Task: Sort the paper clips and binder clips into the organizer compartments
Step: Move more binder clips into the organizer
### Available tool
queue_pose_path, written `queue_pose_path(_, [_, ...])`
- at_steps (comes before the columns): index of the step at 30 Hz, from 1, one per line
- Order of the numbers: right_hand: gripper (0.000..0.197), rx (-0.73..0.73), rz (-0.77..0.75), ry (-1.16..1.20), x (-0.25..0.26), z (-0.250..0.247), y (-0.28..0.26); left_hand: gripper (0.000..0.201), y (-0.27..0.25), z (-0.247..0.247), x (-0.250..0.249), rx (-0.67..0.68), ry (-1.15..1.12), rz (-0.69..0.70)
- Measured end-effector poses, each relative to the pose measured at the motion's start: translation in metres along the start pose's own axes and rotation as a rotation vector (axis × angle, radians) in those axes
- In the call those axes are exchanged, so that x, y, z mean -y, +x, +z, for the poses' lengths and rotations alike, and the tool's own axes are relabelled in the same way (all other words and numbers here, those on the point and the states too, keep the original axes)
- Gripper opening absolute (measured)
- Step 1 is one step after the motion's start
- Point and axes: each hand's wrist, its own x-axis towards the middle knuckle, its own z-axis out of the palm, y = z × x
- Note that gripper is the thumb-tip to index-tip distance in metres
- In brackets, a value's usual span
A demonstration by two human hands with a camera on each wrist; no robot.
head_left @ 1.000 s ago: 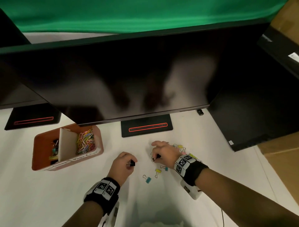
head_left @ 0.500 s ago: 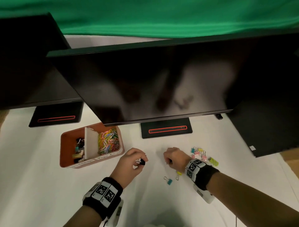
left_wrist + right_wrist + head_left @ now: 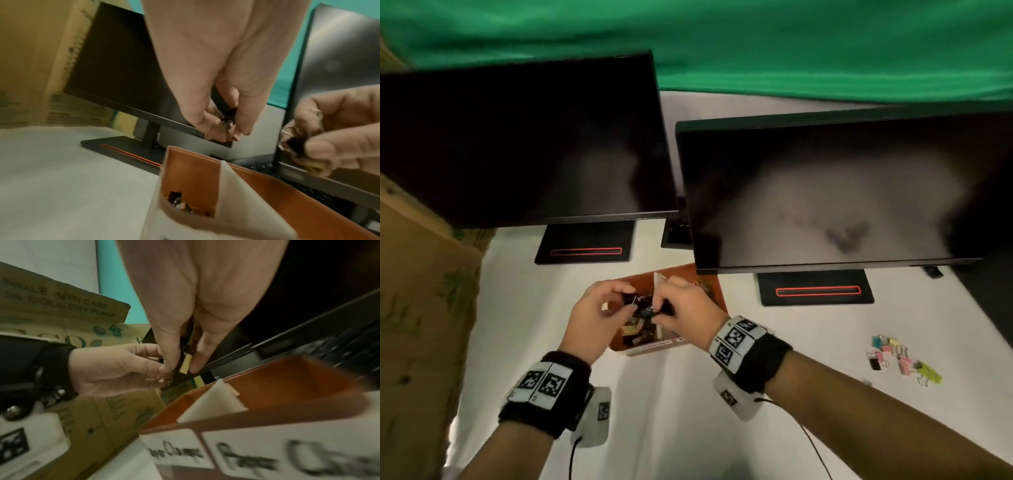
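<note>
Left hand: fingers pinch a small black metal binder clip, above the organizer.
Right hand: fingers clamp a pale yellow binder clip (plus black ones).
Orange two-compartment organizer: centre of the head frame, under both hands.
Advice: release low over the left compartment, clear of the white divider.
Remaining: coloured binder clips at lower right on the white bench.

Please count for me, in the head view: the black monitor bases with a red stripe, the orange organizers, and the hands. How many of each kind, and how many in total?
Monitor bases with red stripe: 2
Orange organizers: 1
Hands, left hand and right hand: 2
Total: 5
</note>
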Motion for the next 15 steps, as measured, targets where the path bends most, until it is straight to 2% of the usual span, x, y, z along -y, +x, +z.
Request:
queue_pose_path(3, [0.026, -0.026, 0.078, 0.075, 0.016, 0.023, 0.022, 0.031, 0.01, -0.01, 0.011, 0.082, -0.157, -0.113])
queue_pose_path(5, [0.034, 0.004, 0.123, 0.093, 0.015, 0.027, 0.021, 0.034, 0.011, -0.01, 0.014, 0.13, -0.169, -0.157])
queue_pose_path(8, [0.034, 0.044, 0.125, 0.052, 0.001, 0.013, 0.0, 0.03, 0.009, -0.005, 0.011, 0.125, 0.026, -0.065])
queue_pose_path(11, [0.03, 0.048, 0.122, -0.071, -0.026, -0.014, -0.039, 0.025, 0.001, 0.012, -0.009, 0.133, 0.083, 0.099])
queue_pose_path(13, [0.031, 0.024, 0.139, -0.155, -0.048, -0.035, -0.069, 0.021, -0.006, 0.032, -0.026, 0.188, 0.111, 0.204])
queue_pose_path(15, [0.032, 0.036, 0.219, -0.237, -0.072, -0.056, -0.101, 0.019, -0.013, 0.059, -0.038, 0.292, 0.106, 0.237])
